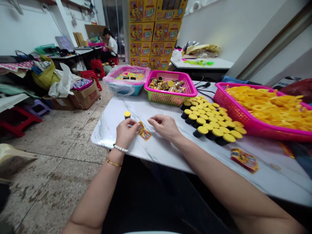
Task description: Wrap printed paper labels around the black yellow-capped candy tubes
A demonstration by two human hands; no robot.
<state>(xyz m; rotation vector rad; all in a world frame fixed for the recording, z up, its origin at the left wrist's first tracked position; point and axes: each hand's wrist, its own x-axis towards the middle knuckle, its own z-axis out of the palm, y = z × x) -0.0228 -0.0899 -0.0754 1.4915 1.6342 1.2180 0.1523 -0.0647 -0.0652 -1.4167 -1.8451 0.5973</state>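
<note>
Between the thumb and fingers of my left hand (127, 131) is a small printed label (141, 126), orange with bright colours. A second label (145, 135), or a lower part of the same one, lies against the tabletop just below; which it is I cannot tell. My right hand (165, 126) hovers to the right of the label, its thumb and forefinger drawn together; anything in that pinch is too small to make out. Just behind my left hand stands a black tube with a yellow cap (127, 114).
Several yellow-capped black tubes (211, 118) stand grouped at right, near a stack of labels (244, 160). Behind are a pink-and-green basket (170, 96) of wrapped tubes and a plastic-lined basket (126, 89) of colourful beads. A pink basket (243, 115) holds yellow plastic pieces. Another person (112, 45) sits far back.
</note>
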